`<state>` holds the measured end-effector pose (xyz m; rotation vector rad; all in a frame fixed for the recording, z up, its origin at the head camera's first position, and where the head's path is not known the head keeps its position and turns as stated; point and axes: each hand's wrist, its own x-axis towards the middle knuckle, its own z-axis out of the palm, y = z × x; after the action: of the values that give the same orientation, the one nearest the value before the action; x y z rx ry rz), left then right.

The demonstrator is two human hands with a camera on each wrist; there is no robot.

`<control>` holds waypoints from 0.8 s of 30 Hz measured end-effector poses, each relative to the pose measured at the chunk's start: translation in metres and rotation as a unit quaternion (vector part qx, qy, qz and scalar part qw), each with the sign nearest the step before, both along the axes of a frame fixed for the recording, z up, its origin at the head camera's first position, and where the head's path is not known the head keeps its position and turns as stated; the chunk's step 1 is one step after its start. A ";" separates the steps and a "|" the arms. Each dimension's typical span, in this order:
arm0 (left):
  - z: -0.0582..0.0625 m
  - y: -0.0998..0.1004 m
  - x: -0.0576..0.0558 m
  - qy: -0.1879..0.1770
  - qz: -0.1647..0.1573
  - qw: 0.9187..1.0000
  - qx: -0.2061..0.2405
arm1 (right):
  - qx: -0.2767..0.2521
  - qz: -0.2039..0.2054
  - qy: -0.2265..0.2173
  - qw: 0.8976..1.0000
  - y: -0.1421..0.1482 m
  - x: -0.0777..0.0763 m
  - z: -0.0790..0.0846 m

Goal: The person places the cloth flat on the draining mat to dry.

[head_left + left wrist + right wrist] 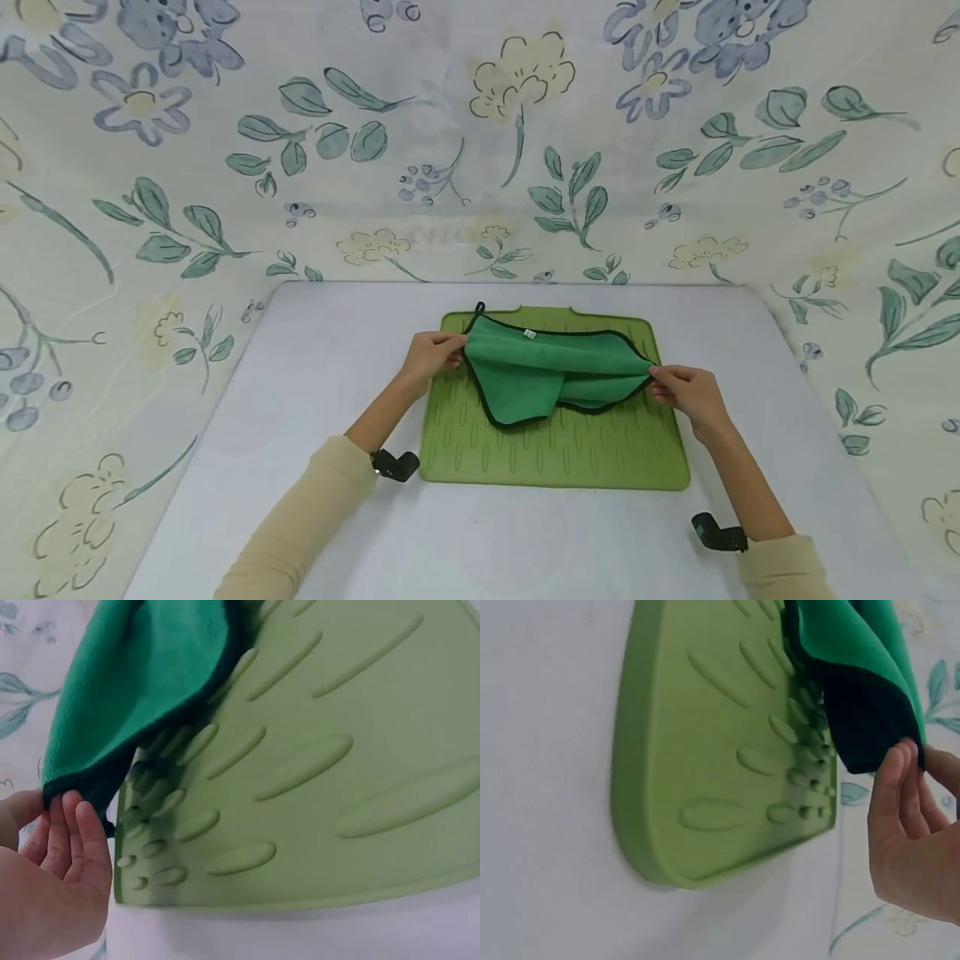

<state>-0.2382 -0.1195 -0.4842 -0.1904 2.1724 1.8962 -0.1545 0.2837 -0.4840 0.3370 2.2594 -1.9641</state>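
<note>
Left hand (431, 354) pinches one end of the green cloth (551, 371) between thumb and fingertips (71, 814), clamped right at the dark-bound edge beside the small hanging loop (479, 309). Right hand (686, 393) pinches the opposite end the same way, its fingertips (892, 769) closed on the corner. Between the two grips the cloth hangs doubled over and slack, lifted just above the ribbed green mat (555, 454); one flap droops toward the mat's middle, though whether it touches the ribs cannot be told.

To handle this well, I judge that both pinches should stay at the very corners, so the bound edges (570, 333) line up rather than twist. Drawing the hands gently apart would take out the sag and let the drooping flap fall flat. Keeping both hands level matters, since a tilt would slide one layer off the other. Lowering should be slow and even, far edge first, so the ribs do not catch and wrinkle the fabric. The mat lies on the white table (315, 500), with a floral backdrop (225, 167) behind.
</note>
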 end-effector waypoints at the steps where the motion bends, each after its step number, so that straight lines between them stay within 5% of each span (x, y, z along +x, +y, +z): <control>1: 0.000 0.001 0.000 -0.002 0.000 1.000 0.000 | 0.000 0.001 0.000 1.000 0.001 0.000 -0.001; 10: -0.014 0.002 0.004 -0.033 -0.008 0.999 -0.013 | 0.004 0.016 -0.015 1.000 -0.006 0.003 -0.016; 20: -0.025 -0.002 0.015 -0.017 -0.085 0.994 -0.065 | 0.023 0.038 -0.018 0.999 -0.019 0.018 -0.030; 24: -0.028 -0.002 0.017 -0.002 -0.084 0.993 -0.079 | 0.028 0.052 -0.005 0.998 -0.026 0.020 -0.035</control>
<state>-0.2208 -0.1211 -0.5123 -0.0386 2.2584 1.6333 -0.1346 0.2578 -0.5189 0.2284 2.2812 -1.8476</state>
